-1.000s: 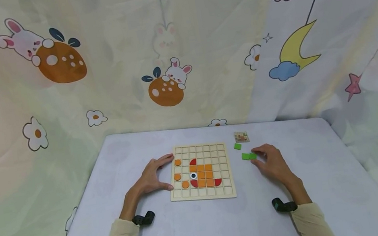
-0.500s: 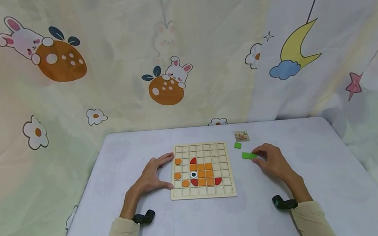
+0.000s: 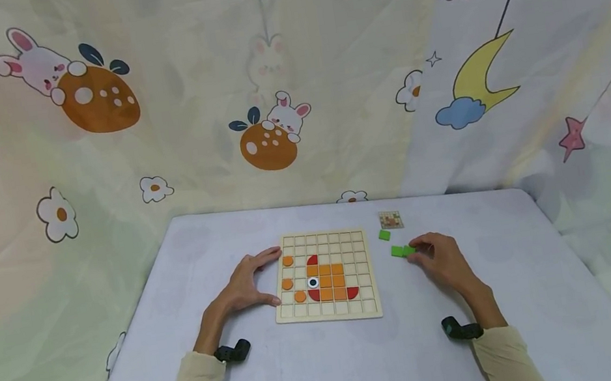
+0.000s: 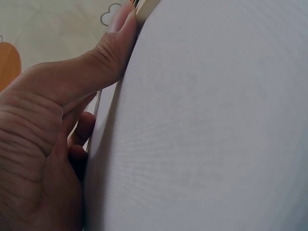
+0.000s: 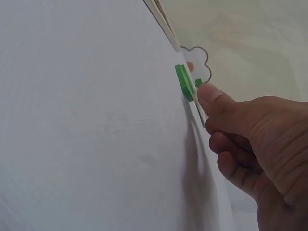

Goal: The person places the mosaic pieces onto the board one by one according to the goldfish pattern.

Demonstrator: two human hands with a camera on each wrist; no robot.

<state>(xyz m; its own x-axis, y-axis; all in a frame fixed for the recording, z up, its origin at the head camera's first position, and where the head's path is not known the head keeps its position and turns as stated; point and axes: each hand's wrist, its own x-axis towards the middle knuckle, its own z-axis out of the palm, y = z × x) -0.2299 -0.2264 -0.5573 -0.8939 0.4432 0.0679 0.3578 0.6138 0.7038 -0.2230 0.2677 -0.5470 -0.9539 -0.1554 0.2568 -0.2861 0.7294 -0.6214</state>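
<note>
In the head view, a square wooden grid board (image 3: 365, 306) lies on the table, with orange square tiles (image 3: 331, 282), red quarter-round tiles (image 3: 353, 292) and one eye tile (image 3: 313, 283) set in its cells. My left hand (image 3: 241, 284) rests along the board's left edge, thumb and forefinger spread wide. To the right of the board, my right hand (image 3: 440, 260) pinches a green square tile (image 3: 408, 251) at table level. This tile touches or overlaps a second green tile (image 3: 397, 250). The right wrist view shows the thumb (image 5: 214, 96) close beside the green tiles (image 5: 184, 83).
A third green tile (image 3: 385, 235) lies just in front of a small pattern card (image 3: 391, 220) behind the right hand. Several orange round tiles (image 3: 287, 284) are on the board's left columns. A printed cloth (image 3: 180, 104) hangs behind the table's back edge.
The right hand has shifted very slightly to the right at the green tiles. The left hand and the board stay in place.
</note>
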